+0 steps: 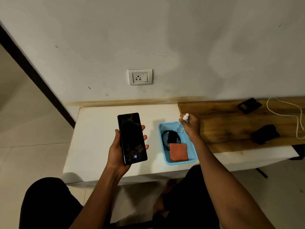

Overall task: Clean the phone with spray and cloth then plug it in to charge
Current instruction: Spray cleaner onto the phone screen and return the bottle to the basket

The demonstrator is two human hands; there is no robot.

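My left hand (115, 151) holds a black phone (132, 138) screen up above the white table (95, 129); a small fingerprint icon glows near the phone's lower end. My right hand (191, 124) grips a small clear spray bottle (182, 124) with a white nozzle over the far end of a blue basket (193, 151). Inside the basket lie a black charger with a coiled cable (170, 138) and a folded orange cloth (179, 152). A white wall socket with a switch (140, 77) sits on the wall above the table.
A wooden board (231, 129) covers the table's right part, with two dark objects (249, 105) (264, 133) and a white cable (295, 116) on it. My knees are under the table's near edge. Tiled floor lies to the left.
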